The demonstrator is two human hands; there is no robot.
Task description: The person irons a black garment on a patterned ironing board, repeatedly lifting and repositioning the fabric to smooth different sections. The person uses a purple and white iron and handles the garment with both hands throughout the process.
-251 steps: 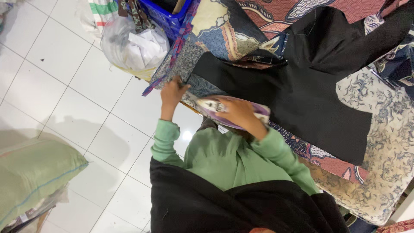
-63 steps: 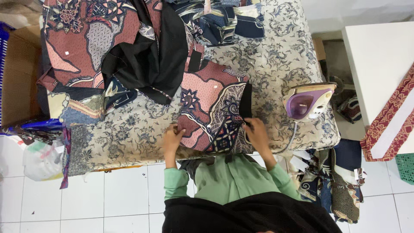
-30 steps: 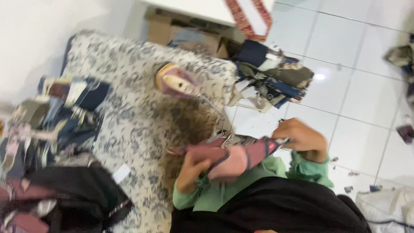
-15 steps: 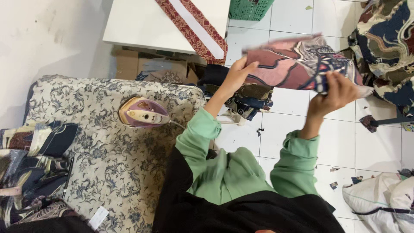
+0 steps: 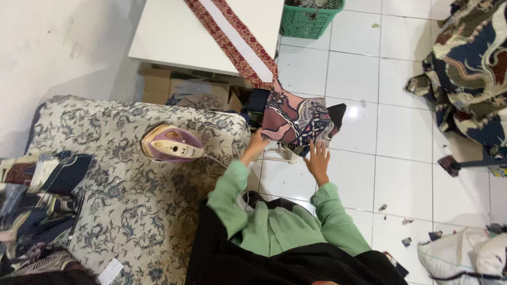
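**Padded bench, white bench and tiled floor**

A purple iron [image 5: 171, 143] is seen on the bench [image 5: 132, 211] covered in floral cloth, with folded fabrics [image 5: 37, 195] piled at its 9 o'clock edge. A patterned strip [image 5: 232, 39] is laid across the white bench [image 5: 174, 31]. On the tiled floor [image 5: 406, 174], scraps [image 5: 406, 221] are scattered at 4 o'clock and a green basket [image 5: 311, 16] is placed at 12.

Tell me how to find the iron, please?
Look at the big padded board with the grey flowery cover on the left. Near its top edge, beside the person's left green sleeve, sits the iron. It is the only smooth, shiny purple-and-cream thing there; everything around it is patterned cloth.
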